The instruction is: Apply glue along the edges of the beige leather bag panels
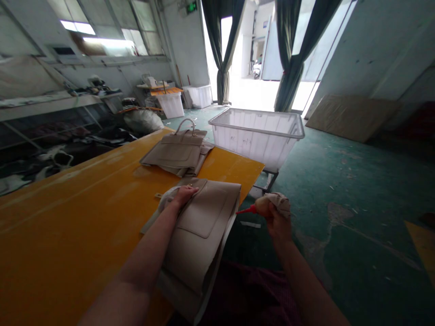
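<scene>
My left hand [183,195] lies flat on a beige leather handbag [200,231], which rests on the yellow table [68,231] and overhangs its near edge. A crumpled white cloth [169,199] shows just behind that hand. My right hand [277,222] is off the table's edge, above the floor, gripping a tan rubber squeeze bulb [262,205] with a red nozzle [246,209] pointing towards the bag's edge. A greyish cloth [278,203] wraps part of the bulb. A second beige handbag [180,151] with an arched handle lies farther along the table.
A large white plastic bin [256,136] on a metal frame stands past the table's far right corner. Dark scraps lie on low shelves [50,131] to the left. More white bins stand near the curtained doorway. A board leans against the right wall above the worn green floor.
</scene>
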`<action>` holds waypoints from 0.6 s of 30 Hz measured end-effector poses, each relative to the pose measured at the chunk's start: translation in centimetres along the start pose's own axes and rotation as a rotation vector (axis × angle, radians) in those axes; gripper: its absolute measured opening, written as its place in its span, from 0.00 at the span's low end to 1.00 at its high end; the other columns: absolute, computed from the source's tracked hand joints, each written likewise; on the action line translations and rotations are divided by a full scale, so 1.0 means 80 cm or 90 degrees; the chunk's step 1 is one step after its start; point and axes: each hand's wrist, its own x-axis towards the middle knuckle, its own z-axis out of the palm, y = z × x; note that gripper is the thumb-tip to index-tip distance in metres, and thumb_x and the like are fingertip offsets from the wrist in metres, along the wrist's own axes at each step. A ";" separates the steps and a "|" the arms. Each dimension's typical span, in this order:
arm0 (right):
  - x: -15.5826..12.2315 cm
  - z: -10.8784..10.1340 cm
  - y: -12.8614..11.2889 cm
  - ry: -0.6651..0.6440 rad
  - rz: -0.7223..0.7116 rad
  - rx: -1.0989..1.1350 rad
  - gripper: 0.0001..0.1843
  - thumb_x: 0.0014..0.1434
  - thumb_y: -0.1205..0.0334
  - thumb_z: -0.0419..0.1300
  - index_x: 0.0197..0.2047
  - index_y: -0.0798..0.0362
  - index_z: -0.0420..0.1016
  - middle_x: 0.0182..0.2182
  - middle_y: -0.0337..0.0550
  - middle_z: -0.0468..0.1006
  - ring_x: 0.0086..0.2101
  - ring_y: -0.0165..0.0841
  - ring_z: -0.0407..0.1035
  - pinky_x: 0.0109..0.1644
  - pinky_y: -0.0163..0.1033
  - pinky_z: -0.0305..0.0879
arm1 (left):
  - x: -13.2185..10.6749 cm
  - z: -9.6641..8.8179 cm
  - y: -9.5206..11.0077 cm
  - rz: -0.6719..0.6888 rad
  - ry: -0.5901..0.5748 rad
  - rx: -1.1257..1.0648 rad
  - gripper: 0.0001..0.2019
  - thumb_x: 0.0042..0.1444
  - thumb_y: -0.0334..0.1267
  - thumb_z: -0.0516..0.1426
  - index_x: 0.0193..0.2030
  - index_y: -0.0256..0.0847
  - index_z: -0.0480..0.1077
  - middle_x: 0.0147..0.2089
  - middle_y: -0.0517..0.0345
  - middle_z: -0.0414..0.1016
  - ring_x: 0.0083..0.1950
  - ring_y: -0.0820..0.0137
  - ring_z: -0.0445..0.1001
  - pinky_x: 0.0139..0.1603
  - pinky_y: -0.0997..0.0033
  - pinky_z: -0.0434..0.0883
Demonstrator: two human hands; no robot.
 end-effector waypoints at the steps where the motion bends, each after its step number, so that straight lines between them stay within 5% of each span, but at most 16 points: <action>1: -0.002 -0.003 0.000 -0.006 -0.001 -0.010 0.34 0.35 0.60 0.81 0.48 0.48 0.79 0.46 0.37 0.82 0.44 0.34 0.77 0.45 0.38 0.79 | 0.000 0.000 0.000 0.000 0.002 -0.001 0.16 0.48 0.43 0.60 0.14 0.44 0.63 0.19 0.62 0.61 0.28 0.69 0.61 0.34 0.70 0.62; 18: -0.041 -0.001 -0.014 0.027 0.051 -0.030 0.38 0.29 0.58 0.83 0.47 0.46 0.79 0.45 0.36 0.81 0.44 0.35 0.75 0.39 0.36 0.79 | -0.003 0.006 0.001 -0.007 0.017 -0.011 0.19 0.52 0.40 0.60 0.13 0.43 0.62 0.19 0.64 0.58 0.27 0.72 0.60 0.34 0.71 0.61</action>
